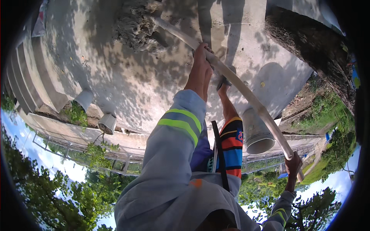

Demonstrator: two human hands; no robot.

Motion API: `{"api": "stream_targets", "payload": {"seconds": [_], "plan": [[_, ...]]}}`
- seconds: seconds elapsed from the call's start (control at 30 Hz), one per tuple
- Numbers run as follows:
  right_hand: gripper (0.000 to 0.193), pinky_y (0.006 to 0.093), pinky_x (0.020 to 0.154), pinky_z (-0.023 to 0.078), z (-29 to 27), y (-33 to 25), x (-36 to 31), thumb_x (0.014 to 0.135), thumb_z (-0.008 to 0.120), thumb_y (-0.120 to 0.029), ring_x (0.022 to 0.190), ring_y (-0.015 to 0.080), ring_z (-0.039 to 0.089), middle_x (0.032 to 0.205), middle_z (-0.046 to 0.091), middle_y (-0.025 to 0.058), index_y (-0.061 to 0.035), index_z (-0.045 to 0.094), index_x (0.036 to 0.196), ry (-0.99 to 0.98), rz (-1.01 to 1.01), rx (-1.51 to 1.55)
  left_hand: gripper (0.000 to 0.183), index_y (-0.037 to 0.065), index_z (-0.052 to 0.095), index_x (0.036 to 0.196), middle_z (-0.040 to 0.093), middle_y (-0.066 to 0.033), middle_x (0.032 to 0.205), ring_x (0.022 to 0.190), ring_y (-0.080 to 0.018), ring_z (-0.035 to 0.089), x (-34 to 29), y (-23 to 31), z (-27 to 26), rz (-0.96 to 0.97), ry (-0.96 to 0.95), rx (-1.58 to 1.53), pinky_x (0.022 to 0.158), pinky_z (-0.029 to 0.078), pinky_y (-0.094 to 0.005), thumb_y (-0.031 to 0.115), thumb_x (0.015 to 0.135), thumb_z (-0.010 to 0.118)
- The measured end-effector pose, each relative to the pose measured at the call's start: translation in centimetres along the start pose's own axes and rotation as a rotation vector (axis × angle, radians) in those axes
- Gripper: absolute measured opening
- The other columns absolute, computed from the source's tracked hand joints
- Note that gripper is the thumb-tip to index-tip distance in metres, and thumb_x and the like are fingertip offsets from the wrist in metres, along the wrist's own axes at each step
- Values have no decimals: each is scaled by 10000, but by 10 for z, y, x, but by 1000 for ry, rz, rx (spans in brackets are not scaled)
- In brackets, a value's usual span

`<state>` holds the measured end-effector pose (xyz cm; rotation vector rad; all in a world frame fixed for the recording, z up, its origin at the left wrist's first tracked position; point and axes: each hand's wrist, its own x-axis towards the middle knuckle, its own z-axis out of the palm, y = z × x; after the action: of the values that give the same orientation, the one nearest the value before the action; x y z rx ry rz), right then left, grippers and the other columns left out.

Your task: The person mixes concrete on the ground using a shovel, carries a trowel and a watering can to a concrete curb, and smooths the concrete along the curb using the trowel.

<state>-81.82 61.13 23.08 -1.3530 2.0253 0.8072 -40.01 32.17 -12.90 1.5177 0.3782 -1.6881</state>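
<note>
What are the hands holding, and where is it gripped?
A long wooden pole: left hand partway along it, toward the grey heap; right hand near its opposite end.

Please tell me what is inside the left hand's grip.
The left hand holds a long pole, visible on both sides of the grip; the stretch under the hand is covered.

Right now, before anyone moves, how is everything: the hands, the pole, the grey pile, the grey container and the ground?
Pole: held in both hands, slanting.
Left hand: closed around the pole.
Right hand: closed around the pole, near its end.
Grey pile: lumpy, heaped.
Grey container: upright; contents unclear.
Ground: partly sunlit, partly shaded.
</note>
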Motion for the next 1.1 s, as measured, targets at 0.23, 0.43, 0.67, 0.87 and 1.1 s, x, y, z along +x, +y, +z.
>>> {"api": "stream_targets", "payload": {"seconds": [0.23, 0.43, 0.67, 0.87, 1.1], "plan": [[544, 467, 754, 437, 115, 89, -97, 547, 805, -350, 826, 381, 527, 829, 570, 175, -30, 541, 899, -441, -44, 185, 199, 15, 503, 872, 553, -84, 672, 558, -199, 562, -155, -42, -83, -59, 359, 335, 529, 459, -339, 86, 721, 612], [577, 423, 717, 487, 81, -25, -91, 588, 790, -352, 828, 344, 632, 894, 644, 201, -1, 592, 1001, -825, -31, 560, 645, -62, 255, 1174, 515, -312, 1059, 995, -400, 547, -145, 19, -144, 235, 604, 1111, 845, 455, -457, 194, 714, 627], [448, 356, 684, 494, 27, -51, -117, 635, 760, -235, 740, 251, 660, 790, 653, 191, 38, 617, 960, -807, 57, 629, 689, -99, 130, 1243, 417, -358, 1144, 1064, -450, 475, -129, 9, -122, 263, 536, 1223, 913, 400, -485, 182, 770, 545], [424, 367, 633, 491, 58, 2, -141, 628, 748, -235, 696, 280, 656, 748, 650, 184, 39, 623, 926, -799, 209, 585, 649, -116, 122, 1212, 451, -382, 1041, 888, -462, 559, -135, -40, -102, 444, 485, 1423, 780, 461, -510, 96, 745, 520], [434, 419, 655, 496, 43, 73, -203, 602, 747, -269, 721, 350, 647, 773, 642, 223, 4, 637, 920, -607, 194, 574, 717, -52, 114, 1289, 456, -317, 1085, 868, -385, 592, -189, -129, -91, 545, 320, 1156, 711, 496, -421, 156, 752, 542]]}}
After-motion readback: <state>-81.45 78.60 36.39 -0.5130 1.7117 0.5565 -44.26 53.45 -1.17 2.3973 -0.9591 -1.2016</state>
